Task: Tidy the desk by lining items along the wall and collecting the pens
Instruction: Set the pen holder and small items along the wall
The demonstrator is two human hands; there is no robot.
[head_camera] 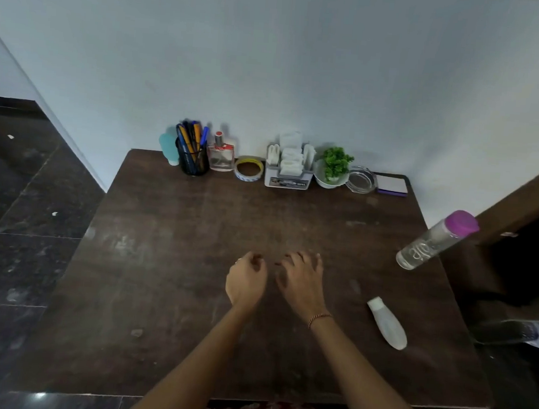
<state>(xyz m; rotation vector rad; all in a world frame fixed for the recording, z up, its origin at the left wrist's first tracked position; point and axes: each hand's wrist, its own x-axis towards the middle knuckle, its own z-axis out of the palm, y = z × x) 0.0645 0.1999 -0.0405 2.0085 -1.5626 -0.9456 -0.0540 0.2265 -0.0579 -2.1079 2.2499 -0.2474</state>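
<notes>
Pens (191, 140) stand gathered in a black mesh cup (195, 166) near the left end of a row at the top of the table (160, 260), hard against the wall (272, 75), with a teal bottle (168, 149) tucked just left of the cup. Rightward the row runs on: a clear perfume bottle (221, 158), a roll of tape (249, 169) lying flat, a grey organiser (288, 176) filled with white packets, a small green plant (336, 162) in a white bowl, a glass dish (361, 180) and a purple-edged notepad (392, 184), each just beside the next, so the middle of the table is left free. At centre frame the left hand (246, 280) hangs over the bare wood, fingers loosely curled and holding nothing; close to its right the right hand (302, 282) does likewise, fingers a little spread and empty. Further right, two things sit out of line: a clear water bottle (433, 241) with a purple cap at the table's right edge, and lower down a white bottle (387, 323) lying on its side. These look like the remaining work, probably for the right hand, which is nearer.
</notes>
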